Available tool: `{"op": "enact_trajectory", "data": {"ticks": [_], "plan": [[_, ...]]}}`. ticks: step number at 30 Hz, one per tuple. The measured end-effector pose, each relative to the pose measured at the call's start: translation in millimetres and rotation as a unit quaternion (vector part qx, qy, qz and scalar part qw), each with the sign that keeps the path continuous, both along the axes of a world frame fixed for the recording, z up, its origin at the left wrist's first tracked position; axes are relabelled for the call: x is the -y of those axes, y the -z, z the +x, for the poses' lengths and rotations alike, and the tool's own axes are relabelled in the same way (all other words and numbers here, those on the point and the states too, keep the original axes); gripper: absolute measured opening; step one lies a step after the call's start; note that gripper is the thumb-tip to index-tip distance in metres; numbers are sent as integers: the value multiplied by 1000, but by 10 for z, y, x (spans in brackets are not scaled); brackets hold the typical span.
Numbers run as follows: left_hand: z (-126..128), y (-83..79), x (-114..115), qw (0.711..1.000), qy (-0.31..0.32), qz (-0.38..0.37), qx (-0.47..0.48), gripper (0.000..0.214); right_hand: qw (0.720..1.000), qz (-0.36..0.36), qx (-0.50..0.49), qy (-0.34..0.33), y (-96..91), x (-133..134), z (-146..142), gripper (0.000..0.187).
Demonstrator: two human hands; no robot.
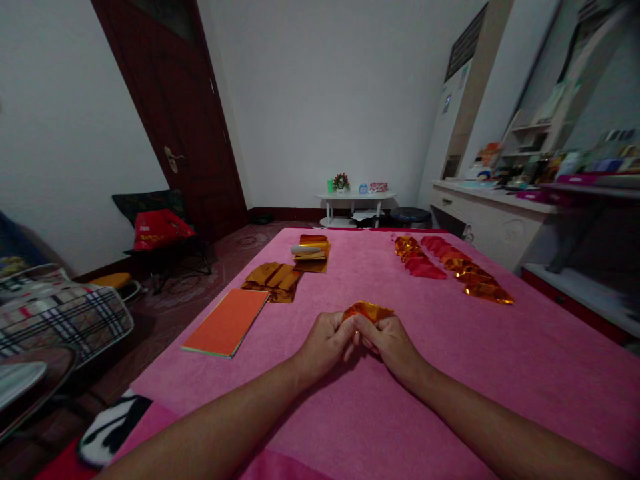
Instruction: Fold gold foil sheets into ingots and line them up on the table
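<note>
A sheet of shiny gold foil paper point(369, 310) is pinched between my two hands over the pink cloth point(320, 413). My left hand point(327, 340) grips its near left side, and my right hand point(393, 343) grips the right, with the thumbs meeting in the middle. Most of the fingers are hidden beneath the foil. Ahead to the left lie a stack of gold foil paper point(273, 280) and a second foil stack point(320, 263) with a grey oblong object point(305, 250) on top. An orange pad of paper point(227, 323) rests nearest on the left.
Rows of folded red foil pieces point(425, 269) and gold foil pieces point(485, 291) lie at the far right of the cloth. Beyond its far edge stands a low white table point(355, 196). A cluttered dresser point(490, 207) is at right, a chair with a red bag point(163, 229) at left.
</note>
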State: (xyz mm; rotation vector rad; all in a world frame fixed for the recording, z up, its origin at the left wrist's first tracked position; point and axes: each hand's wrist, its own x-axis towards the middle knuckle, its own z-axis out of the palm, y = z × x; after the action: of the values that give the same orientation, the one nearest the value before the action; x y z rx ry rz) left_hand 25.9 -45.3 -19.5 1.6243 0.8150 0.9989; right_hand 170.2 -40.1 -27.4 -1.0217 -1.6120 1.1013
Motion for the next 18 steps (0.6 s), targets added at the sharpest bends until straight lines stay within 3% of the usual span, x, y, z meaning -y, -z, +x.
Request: {"op": "enact_trajectory", "data": {"ticks": [7,13,15,18], "plan": [[-26,-72,4,999,12,21,-27,53,999,10,-24,48,-53,-17,145,56],[-190,34,-103,999,-19,13,-37,49,965,45,-183,181,-40,-188,417,47],[-218,50,-125,999,-23,15,-36,50,977,21,-159,143,-53,-186,465,41],[-215,37,-131,999,-8,21,-39,49,999,2,-39,24,-85,-101,400,38]]}}
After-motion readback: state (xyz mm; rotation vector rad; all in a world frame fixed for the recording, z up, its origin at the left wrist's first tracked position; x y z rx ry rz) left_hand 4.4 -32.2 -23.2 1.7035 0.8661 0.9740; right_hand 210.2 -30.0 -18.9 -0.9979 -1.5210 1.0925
